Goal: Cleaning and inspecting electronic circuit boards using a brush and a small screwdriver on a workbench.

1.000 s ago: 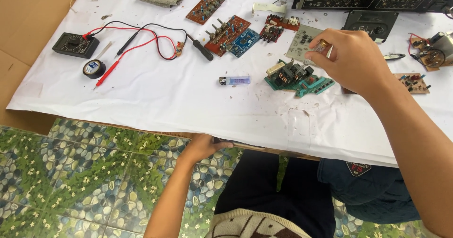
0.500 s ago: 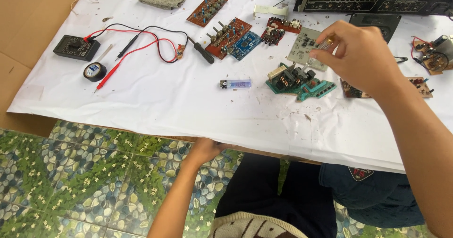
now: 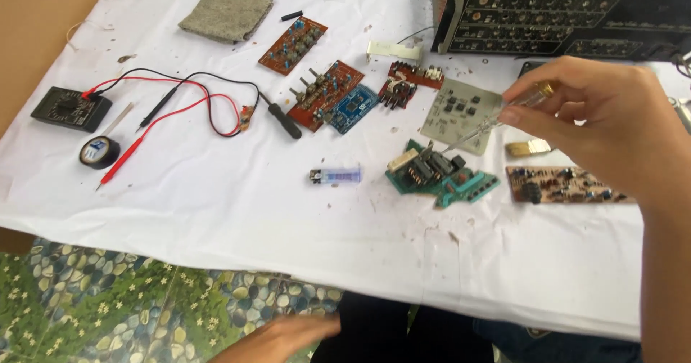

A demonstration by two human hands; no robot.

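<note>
My right hand point(image 3: 604, 129) is raised over the right side of the table and grips a clear-handled tester screwdriver point(image 3: 497, 118). Its tip points down-left at a green circuit board point(image 3: 440, 176) and hovers just above it. A pale grey circuit board point(image 3: 461, 111) lies just behind the tool. A brown circuit board point(image 3: 565, 185) sits partly under my wrist. My left hand point(image 3: 288, 334) hangs below the table edge at the bottom of the view, blurred, with nothing visible in it.
On the white cloth point(image 3: 216, 212): a black multimeter point(image 3: 70, 108) with red and black leads, a roll of black tape point(image 3: 98, 151), a small lighter point(image 3: 335, 176), red and blue circuit boards point(image 3: 325, 93), a grey cloth pad point(image 3: 226, 11). A black amplifier chassis point(image 3: 561, 21) stands at the back right.
The camera has come closer to the table. My right hand has lifted and now shows the screwdriver aimed at the green board. My left hand has dropped lower below the table edge.
</note>
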